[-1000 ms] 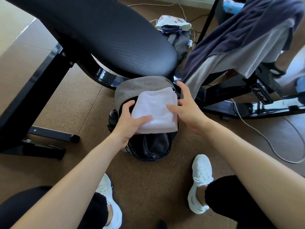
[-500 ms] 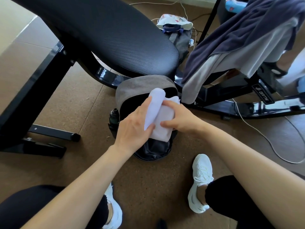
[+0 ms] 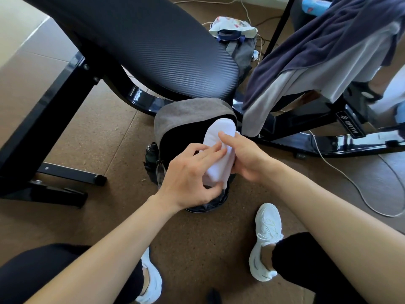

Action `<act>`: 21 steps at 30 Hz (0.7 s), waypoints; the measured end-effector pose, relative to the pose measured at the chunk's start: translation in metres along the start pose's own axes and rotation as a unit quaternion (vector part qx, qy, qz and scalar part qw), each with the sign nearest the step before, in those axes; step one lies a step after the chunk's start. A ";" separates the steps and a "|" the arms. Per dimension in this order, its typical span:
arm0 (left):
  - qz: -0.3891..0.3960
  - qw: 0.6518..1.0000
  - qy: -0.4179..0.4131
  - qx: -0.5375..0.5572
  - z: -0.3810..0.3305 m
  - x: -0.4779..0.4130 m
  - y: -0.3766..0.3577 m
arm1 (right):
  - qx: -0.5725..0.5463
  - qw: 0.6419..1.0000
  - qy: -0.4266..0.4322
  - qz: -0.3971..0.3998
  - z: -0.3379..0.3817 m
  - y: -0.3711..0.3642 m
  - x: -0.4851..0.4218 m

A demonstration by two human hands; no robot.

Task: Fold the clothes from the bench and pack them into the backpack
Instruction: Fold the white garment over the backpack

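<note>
A backpack [image 3: 188, 115] stands on the floor [image 3: 105, 139] just before the counter [image 3: 153, 44]. A folded cloth [image 3: 219, 137] sits in its open mouth, held between the left hand [image 3: 190, 176] and the right hand [image 3: 247, 156]. More clothes [image 3: 317, 51] hang over the counter's right part, behind and right of the backpack.

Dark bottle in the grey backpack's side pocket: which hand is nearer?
Left. The left hand grips the folded white garment close beside the dark bottle; the right hand holds the garment's far side, farther off.
</note>
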State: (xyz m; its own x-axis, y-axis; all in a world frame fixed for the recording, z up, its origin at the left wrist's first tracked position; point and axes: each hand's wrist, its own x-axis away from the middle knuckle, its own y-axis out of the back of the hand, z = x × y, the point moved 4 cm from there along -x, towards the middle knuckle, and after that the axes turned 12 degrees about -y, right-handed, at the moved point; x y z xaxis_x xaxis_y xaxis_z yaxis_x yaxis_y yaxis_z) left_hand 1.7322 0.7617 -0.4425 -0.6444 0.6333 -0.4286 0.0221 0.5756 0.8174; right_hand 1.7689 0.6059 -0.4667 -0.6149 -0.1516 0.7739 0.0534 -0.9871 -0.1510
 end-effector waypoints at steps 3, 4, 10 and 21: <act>-0.045 0.970 0.116 0.209 0.008 -0.001 0.007 | 0.000 1.000 0.022 -0.012 0.002 0.002 0.000; -0.088 0.944 0.168 0.269 0.012 -0.003 0.011 | -0.003 1.000 0.025 -0.003 0.003 0.001 0.001; -0.045 0.808 0.332 0.484 0.029 -0.003 0.006 | 0.000 0.996 0.077 0.034 0.008 -0.005 0.011; -0.002 0.805 0.288 0.518 0.018 -0.001 -0.013 | 0.147 0.977 0.150 -0.021 0.003 -0.015 0.002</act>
State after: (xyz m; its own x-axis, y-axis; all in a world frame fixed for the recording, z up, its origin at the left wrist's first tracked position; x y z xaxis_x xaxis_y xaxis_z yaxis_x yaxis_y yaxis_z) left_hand 1.7461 0.7627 -0.4591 -0.8873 0.4568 0.0629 0.4525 0.8889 -0.0713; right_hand 1.7689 0.6200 -0.4608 -0.8218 -0.1314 0.5544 0.2196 -0.9709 0.0954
